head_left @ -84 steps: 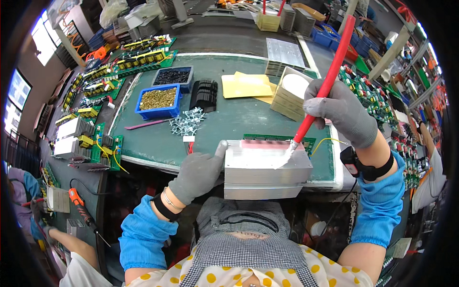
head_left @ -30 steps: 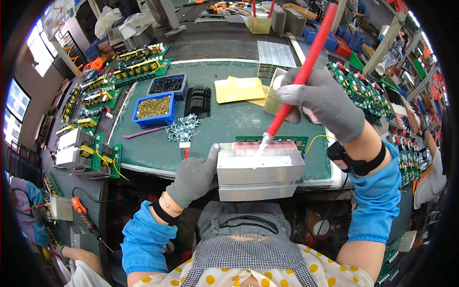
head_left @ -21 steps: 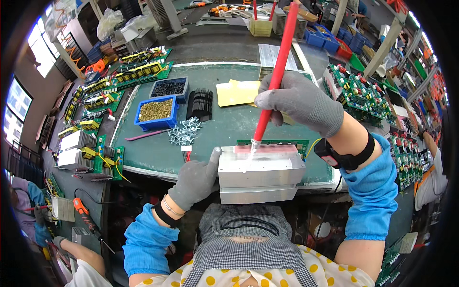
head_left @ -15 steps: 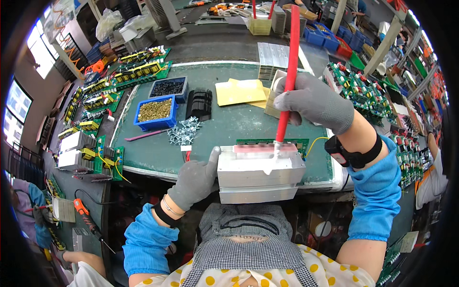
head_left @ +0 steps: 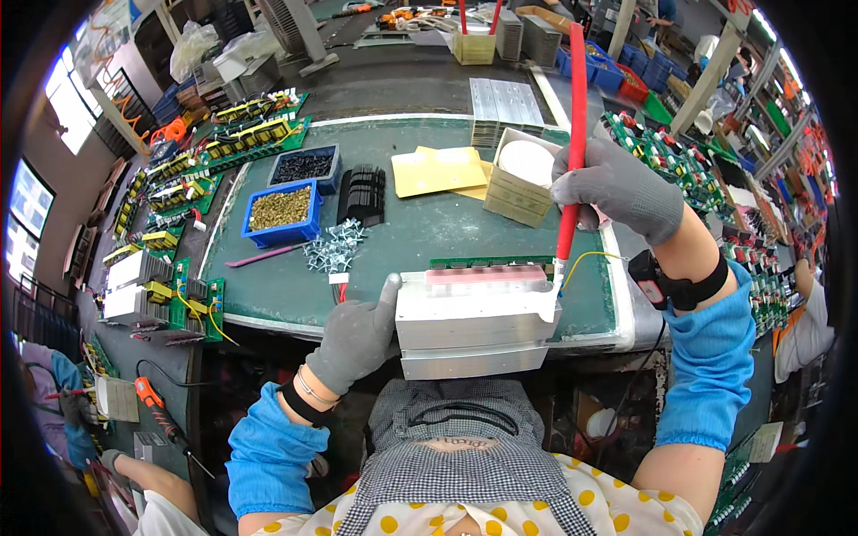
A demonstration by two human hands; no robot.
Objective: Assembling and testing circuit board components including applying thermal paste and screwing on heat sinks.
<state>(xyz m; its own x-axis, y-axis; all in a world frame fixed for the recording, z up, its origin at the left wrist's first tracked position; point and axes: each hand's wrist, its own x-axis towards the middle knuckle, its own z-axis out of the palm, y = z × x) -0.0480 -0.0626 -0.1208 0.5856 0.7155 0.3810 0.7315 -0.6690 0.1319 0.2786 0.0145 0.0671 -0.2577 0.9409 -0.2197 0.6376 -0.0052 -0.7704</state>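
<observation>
A silver metal heat sink [head_left: 469, 332] lies at the table's front edge, with a pink strip [head_left: 483, 276] along its top and a green circuit board [head_left: 447, 263] behind. My left hand [head_left: 356, 341], in a grey glove, grips its left end, thumb on top; the other fingers are partly hidden. My right hand [head_left: 621, 189], also gloved, is closed around a long red-handled brush [head_left: 576, 107] held nearly upright. The brush's whitish tip is at the heat sink's right end, beside a smear of white paste [head_left: 547, 308]. A yellow wire [head_left: 590, 254] curves from there.
Behind stand a cardboard box [head_left: 517, 204] with a white round tub, yellow sheets [head_left: 436, 171], a blue bin [head_left: 284, 234] of brass-coloured fasteners, and loose silver screws [head_left: 336, 247]. Circuit boards crowd both sides. A power screwdriver [head_left: 159, 409] and another person [head_left: 58, 393] are at left.
My right hand has moved the brush rightward, from the heat sink's upper face to its right end. The white paste now shows near that end. My left hand keeps its hold.
</observation>
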